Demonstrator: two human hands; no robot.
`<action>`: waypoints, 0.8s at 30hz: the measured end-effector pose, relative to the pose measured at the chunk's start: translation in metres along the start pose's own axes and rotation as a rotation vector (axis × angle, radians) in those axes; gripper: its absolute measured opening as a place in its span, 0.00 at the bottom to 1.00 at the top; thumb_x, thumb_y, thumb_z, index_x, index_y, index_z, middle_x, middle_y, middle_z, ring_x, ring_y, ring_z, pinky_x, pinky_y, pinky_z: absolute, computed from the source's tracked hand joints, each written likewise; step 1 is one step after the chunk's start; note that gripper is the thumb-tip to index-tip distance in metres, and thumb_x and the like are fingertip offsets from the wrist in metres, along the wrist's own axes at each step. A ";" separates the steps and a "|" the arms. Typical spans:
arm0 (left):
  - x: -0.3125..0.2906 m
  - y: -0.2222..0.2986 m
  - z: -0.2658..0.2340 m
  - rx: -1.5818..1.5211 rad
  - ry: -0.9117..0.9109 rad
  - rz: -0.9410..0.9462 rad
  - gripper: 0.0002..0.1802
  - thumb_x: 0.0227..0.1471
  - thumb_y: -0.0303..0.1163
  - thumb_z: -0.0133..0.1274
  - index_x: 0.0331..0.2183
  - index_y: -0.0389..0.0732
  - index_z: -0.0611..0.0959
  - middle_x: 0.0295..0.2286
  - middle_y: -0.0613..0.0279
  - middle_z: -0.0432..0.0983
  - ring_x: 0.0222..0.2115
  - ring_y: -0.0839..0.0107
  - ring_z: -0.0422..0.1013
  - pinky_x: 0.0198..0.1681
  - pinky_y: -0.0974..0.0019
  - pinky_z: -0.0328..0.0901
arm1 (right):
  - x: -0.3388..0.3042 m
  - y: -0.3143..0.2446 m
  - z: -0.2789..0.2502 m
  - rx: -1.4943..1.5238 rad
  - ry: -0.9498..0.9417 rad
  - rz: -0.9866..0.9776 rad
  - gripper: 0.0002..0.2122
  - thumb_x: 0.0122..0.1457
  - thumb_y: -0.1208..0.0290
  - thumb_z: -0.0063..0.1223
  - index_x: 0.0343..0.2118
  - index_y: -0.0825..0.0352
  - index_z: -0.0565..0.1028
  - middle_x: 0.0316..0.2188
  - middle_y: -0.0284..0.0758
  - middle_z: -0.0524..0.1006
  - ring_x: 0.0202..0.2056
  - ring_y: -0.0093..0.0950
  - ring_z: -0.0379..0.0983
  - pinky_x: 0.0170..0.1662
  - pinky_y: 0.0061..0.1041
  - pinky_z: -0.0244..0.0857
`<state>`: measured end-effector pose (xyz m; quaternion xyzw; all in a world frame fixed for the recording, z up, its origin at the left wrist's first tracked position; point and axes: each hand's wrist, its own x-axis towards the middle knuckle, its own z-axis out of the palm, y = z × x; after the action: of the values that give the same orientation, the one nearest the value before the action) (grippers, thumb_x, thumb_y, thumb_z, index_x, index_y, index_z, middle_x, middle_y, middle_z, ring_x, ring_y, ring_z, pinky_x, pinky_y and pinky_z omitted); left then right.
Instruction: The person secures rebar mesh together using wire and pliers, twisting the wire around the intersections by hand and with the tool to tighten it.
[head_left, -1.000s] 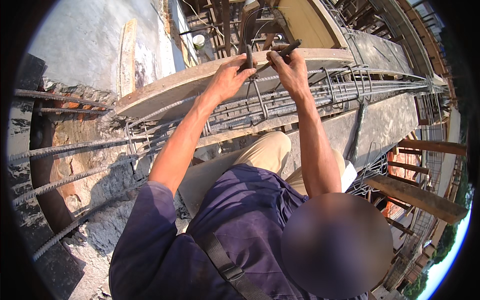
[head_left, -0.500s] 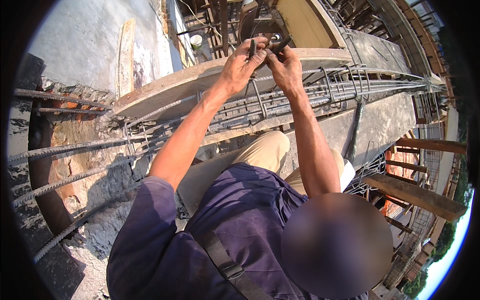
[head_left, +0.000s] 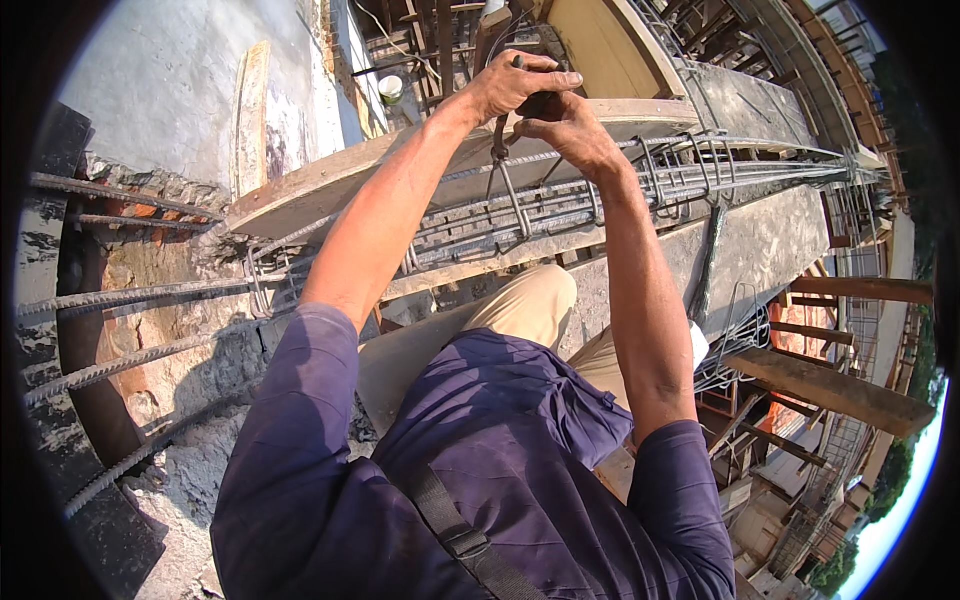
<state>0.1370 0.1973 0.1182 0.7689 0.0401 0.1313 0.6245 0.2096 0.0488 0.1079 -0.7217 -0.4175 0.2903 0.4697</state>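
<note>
Both my hands are closed around a dark pair of pincers [head_left: 499,140] above the rebar cage. My left hand [head_left: 508,84] wraps over one handle, its fingers reaching across toward the right. My right hand [head_left: 573,131] is curled just beside and below it, on the other handle, partly in shadow. The jaws point down at the top of a steel stirrup [head_left: 513,200], where it meets a long ribbed bar. Any tie wire at the jaws is too small to make out.
The rebar cage [head_left: 640,200] runs left to right between wooden formwork boards [head_left: 330,195]. Ribbed bars [head_left: 140,296] stick out at the left over broken concrete. A white bucket [head_left: 391,88] stands below, beyond the board. Timber [head_left: 830,385] juts out at the right.
The pincer handles, spread apart before, are now brought together. My left hand has turned over the top and my right hand has shifted slightly lower.
</note>
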 end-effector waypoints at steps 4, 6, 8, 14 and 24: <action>0.008 -0.005 -0.019 -0.178 -0.205 0.044 0.18 0.52 0.44 0.62 0.37 0.38 0.88 0.30 0.69 0.81 0.30 0.82 0.72 0.37 0.73 0.68 | 0.015 -0.014 0.011 0.145 0.004 0.047 0.17 0.49 0.69 0.67 0.43 0.68 0.78 0.37 0.34 0.80 0.46 0.28 0.75 0.52 0.32 0.68; 0.009 0.003 -0.023 -0.212 -0.295 -0.061 0.14 0.51 0.40 0.61 0.33 0.39 0.87 0.29 0.70 0.80 0.29 0.82 0.72 0.37 0.72 0.67 | 0.023 -0.014 0.017 0.288 -0.138 0.057 0.18 0.51 0.69 0.66 0.45 0.68 0.76 0.39 0.34 0.79 0.45 0.26 0.75 0.48 0.31 0.71; 0.004 0.006 -0.027 -0.193 -0.235 -0.072 0.14 0.49 0.41 0.62 0.31 0.40 0.87 0.28 0.70 0.79 0.30 0.81 0.72 0.38 0.69 0.67 | 0.038 -0.007 0.023 0.260 -0.216 0.006 0.21 0.54 0.67 0.63 0.50 0.69 0.72 0.43 0.36 0.77 0.42 0.25 0.77 0.42 0.29 0.73; -0.006 0.025 0.063 0.284 0.666 0.187 0.26 0.39 0.47 0.71 0.34 0.40 0.81 0.30 0.61 0.75 0.34 0.66 0.74 0.42 0.61 0.71 | 0.042 0.067 0.056 -0.454 0.612 -0.515 0.25 0.60 0.66 0.58 0.58 0.67 0.65 0.46 0.38 0.76 0.49 0.28 0.73 0.50 0.31 0.70; 0.003 0.030 0.014 0.034 0.068 0.105 0.23 0.56 0.55 0.59 0.32 0.43 0.90 0.17 0.72 0.71 0.20 0.83 0.62 0.24 0.71 0.58 | 0.015 0.000 0.021 0.182 -0.001 0.040 0.24 0.49 0.65 0.69 0.47 0.71 0.74 0.40 0.36 0.79 0.42 0.27 0.76 0.43 0.27 0.72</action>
<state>0.1402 0.1778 0.1446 0.7755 0.0232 0.1893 0.6018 0.1995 0.0709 0.0995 -0.6839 -0.3752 0.3365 0.5275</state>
